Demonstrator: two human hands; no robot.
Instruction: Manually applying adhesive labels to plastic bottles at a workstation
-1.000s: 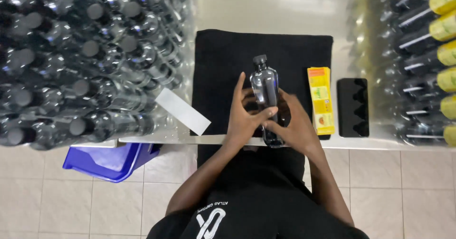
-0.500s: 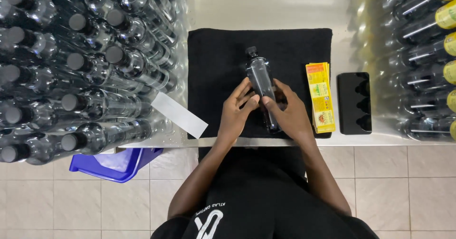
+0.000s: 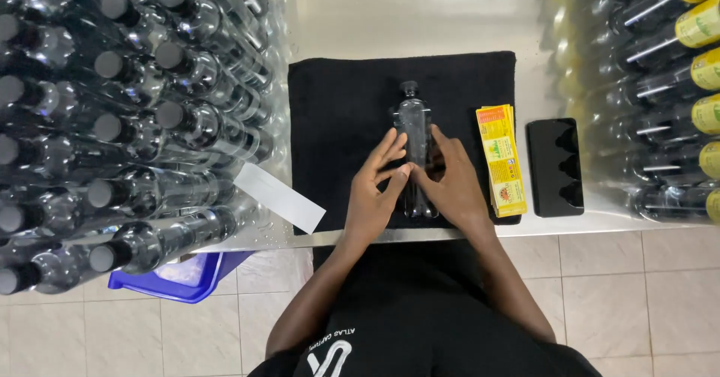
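The clear plastic bottle with a dark cap (image 3: 413, 133) lies on the black cloth mat (image 3: 337, 107); our left hand (image 3: 375, 193) and right hand (image 3: 450, 186) press flat on it, fingers not closed around it. We should keep it from rolling, square to the yellow label stack (image 3: 501, 160).

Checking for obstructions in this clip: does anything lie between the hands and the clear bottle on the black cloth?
Nothing visible does. Both the left hand and right hand already rest on the clear bottle, which lies on the black cloth.
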